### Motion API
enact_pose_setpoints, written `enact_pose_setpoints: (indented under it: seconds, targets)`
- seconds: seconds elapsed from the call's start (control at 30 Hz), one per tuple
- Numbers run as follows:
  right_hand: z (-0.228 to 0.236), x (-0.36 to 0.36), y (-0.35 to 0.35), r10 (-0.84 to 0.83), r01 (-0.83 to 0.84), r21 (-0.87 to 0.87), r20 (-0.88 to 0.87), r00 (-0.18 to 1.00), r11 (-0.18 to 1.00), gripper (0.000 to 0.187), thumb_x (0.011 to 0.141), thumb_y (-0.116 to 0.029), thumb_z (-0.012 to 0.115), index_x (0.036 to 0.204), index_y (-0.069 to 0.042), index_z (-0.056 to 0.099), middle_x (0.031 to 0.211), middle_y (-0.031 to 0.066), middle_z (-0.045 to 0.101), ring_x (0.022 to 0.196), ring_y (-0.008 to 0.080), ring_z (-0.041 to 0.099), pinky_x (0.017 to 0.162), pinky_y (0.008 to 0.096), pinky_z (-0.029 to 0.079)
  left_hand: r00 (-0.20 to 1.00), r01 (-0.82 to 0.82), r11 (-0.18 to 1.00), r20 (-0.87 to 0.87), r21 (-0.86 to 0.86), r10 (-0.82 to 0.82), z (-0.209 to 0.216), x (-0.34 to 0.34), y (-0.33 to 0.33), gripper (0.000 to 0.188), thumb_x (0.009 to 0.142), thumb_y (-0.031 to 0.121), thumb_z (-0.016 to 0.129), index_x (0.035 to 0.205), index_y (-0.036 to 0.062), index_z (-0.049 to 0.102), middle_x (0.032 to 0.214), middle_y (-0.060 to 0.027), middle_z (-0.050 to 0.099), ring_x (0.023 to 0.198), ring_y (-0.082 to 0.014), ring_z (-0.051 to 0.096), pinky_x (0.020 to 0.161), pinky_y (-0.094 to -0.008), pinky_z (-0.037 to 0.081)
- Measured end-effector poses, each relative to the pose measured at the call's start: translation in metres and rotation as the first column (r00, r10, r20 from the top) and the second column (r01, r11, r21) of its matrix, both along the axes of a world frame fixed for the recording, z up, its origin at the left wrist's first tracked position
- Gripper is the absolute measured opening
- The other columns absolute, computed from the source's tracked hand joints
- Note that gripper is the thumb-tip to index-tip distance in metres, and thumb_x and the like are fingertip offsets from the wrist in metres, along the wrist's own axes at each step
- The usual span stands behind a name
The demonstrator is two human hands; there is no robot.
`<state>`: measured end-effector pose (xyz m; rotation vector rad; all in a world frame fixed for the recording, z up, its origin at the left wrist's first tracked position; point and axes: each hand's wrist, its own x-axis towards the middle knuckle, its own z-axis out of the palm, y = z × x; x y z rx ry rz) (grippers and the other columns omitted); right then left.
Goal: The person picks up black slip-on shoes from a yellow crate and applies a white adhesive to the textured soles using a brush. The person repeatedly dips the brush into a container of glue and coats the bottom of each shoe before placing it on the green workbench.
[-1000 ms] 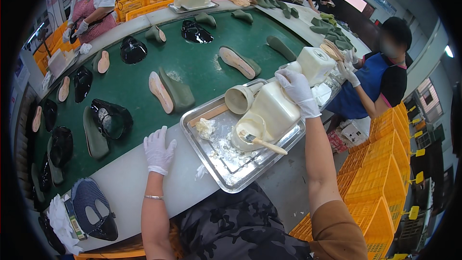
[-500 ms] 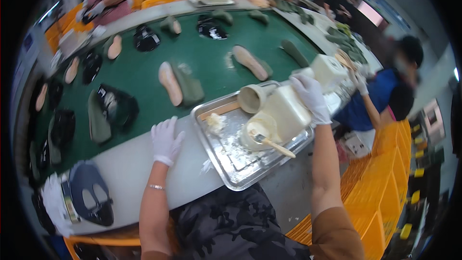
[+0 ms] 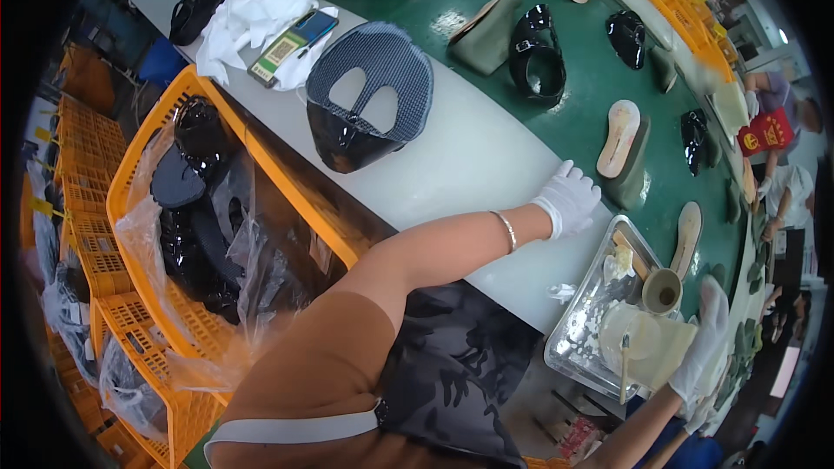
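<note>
My left hand (image 3: 566,200), in a white glove, rests on the pale table ledge beside the green conveyor belt, fingers stretched out and holding nothing. My right hand (image 3: 702,352), also gloved, has its fingers extended along the far side of a translucent white plastic container (image 3: 658,354); whether it touches is unclear. That container lies tipped on a metal tray (image 3: 569,330), its cut-open mouth holding a brush (image 3: 624,373) with a pale handle. A beige cup (image 3: 662,291) and a whitish lump (image 3: 618,263) share the tray.
Olive lasts with shoe soles (image 3: 618,139) and glossy black shoe uppers (image 3: 537,56) sit on the belt (image 3: 578,43). On the ledge lie a black slipper upper (image 3: 369,91), a phone (image 3: 293,48) and white gloves (image 3: 252,22). An orange crate (image 3: 130,200) holds black footwear. Co-workers stand across the belt.
The view has swung left, bringing the orange crate in. My right hand has shifted from atop the container to along its side, fingers straighter. My left hand stays on the ledge.
</note>
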<state>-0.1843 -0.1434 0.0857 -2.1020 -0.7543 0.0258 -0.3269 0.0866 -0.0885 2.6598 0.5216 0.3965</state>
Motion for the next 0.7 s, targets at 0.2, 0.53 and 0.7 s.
enact_pose_setpoints:
  seconds: [0.2, 0.53, 0.7]
  targets:
    - [-0.034, -0.177, 0.158, 0.579, -0.629, 0.234, -0.697, 0.422, 0.741, 0.032, 0.092, -0.017, 0.042, 0.112, 0.006, 0.053, 0.106, 0.0158, 0.060, 0.094, 0.0225, 0.061, 0.082, 0.0329, 0.049, 0.978, -0.144, 0.986, 0.165, 0.081, 0.129, -0.057, 0.033, 0.000, 0.042, 0.080, 0.034, 0.057, 0.109, 0.0051, 0.053, 0.105, -0.0131, 0.055, 0.107, -0.0289, 0.048, 0.103, -0.0473, 0.024]
    - [-0.108, -0.300, 0.238, 0.142, -0.601, 0.343, -0.923, -0.357, 0.722, 0.031, 0.095, -0.024, 0.043, 0.114, 0.001, 0.040, 0.121, 0.0194, 0.050, 0.102, 0.0291, 0.057, 0.085, 0.0390, 0.049, 0.998, 0.021, 0.998, -0.056, -0.066, -0.025, 0.007, -0.002, 0.005, 0.049, 0.081, 0.034, 0.057, 0.117, 0.0018, 0.050, 0.109, -0.0148, 0.055, 0.109, -0.0295, 0.048, 0.104, -0.0467, 0.024]
    - [-0.117, -0.319, 0.248, 0.128, -0.493, 0.276, -0.941, -0.312, 0.825, 0.025, 0.094, -0.022, 0.043, 0.109, -0.002, 0.041, 0.118, 0.0181, 0.049, 0.106, 0.0305, 0.054, 0.088, 0.0408, 0.048, 0.999, 0.008, 0.998, -0.047, -0.062, -0.011, 0.004, -0.001, 0.006, 0.049, 0.080, 0.033, 0.058, 0.117, 0.0014, 0.050, 0.108, -0.0146, 0.055, 0.108, -0.0297, 0.048, 0.103, -0.0465, 0.025]
